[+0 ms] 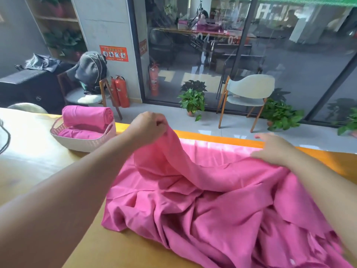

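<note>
Pinching a raised fold of the pink cloth point(202, 200) with the left grip point(148, 126), closed tight on it; pressing its far edge down with the right grip point(274, 149), spread wide and flat. Lying crumpled across the yellow desk point(116, 248), right of a white basket point(83, 144) holding rolled pink cloths point(87, 116).
</note>
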Demonstrator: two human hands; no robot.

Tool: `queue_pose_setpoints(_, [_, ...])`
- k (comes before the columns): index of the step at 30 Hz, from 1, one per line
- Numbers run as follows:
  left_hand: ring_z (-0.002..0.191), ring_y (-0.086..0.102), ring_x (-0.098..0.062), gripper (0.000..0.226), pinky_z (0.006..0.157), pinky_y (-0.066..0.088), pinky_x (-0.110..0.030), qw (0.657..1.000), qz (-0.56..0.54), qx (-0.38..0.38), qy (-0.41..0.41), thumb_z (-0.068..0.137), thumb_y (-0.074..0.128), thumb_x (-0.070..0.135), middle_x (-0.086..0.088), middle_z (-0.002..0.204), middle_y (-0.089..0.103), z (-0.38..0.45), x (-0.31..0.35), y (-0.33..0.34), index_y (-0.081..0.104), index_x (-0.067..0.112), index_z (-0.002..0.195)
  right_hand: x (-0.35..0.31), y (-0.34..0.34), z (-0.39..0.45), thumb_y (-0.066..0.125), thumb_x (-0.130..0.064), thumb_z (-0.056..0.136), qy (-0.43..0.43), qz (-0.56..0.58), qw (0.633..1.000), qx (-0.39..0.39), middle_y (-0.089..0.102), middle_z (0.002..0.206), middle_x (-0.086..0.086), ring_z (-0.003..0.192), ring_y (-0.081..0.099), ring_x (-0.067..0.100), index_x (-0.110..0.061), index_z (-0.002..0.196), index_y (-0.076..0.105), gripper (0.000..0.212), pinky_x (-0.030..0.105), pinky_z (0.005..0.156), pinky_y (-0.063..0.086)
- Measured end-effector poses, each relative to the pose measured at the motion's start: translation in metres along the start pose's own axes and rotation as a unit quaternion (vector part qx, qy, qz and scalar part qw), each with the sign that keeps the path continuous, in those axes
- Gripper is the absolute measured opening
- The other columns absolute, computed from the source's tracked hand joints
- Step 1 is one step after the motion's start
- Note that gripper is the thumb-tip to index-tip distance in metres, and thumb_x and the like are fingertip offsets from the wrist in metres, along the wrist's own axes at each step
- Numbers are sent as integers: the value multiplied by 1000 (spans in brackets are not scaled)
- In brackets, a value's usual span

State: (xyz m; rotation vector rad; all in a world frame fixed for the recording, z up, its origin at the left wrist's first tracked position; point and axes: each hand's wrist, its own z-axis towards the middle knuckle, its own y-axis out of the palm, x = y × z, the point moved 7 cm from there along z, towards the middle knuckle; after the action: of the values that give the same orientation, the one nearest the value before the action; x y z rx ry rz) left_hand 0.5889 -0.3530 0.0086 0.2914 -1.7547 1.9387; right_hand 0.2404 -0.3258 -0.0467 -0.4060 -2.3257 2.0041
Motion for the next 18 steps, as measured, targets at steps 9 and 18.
queue_pose_setpoints(9, [90,62,-3,17,81,47,-21,949,-302,32,-90,90,64,32,9,97,69,-11,-2,28,69,26,105,-195,30,-12,70,-24,88,-187,419,886,-66,71,86,0,81,62,19,-11,93,73,15,34,73,50])
queue_pose_setpoints(18, [89,69,-11,26,88,55,-33,879,-394,-187,-194,87,73,32,-2,96,75,-98,-105,121,75,11,102,-246,71,35,73,-31,85,-136,430,882,-135,76,94,11,87,72,27,-11,90,75,21,41,82,57])
